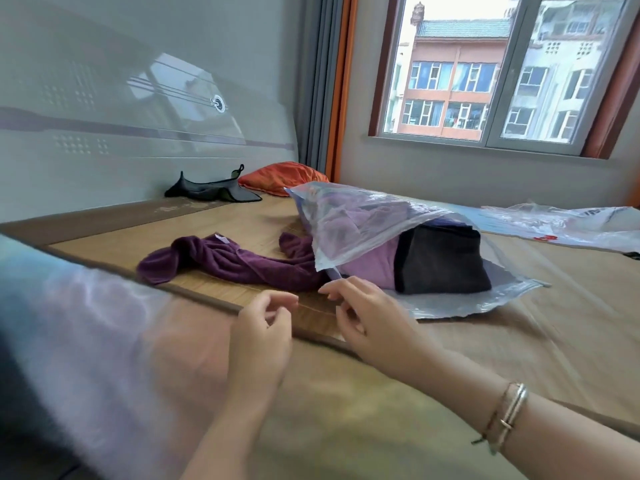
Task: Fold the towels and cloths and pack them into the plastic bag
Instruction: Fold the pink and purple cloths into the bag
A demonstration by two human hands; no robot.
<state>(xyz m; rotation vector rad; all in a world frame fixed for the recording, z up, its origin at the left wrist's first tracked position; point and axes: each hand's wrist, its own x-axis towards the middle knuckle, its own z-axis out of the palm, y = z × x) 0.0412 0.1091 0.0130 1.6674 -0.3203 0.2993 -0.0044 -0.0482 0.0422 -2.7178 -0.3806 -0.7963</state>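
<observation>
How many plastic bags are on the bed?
2. One plastic bag lies mid-bed, holding folded cloths; a flat bag lies at the far right, below the window. The blurry film at lower left may be another.

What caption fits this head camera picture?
Two hands, left and right, hover near a plastic bag holding folded towels, a purple towel unfolded beside it.

Two bare hands, two clear plastic bags, one crumpled dark purple towel, two folded cloths bagged, lilac and dark brown, one orange pillow, one black-grey cloth
</observation>
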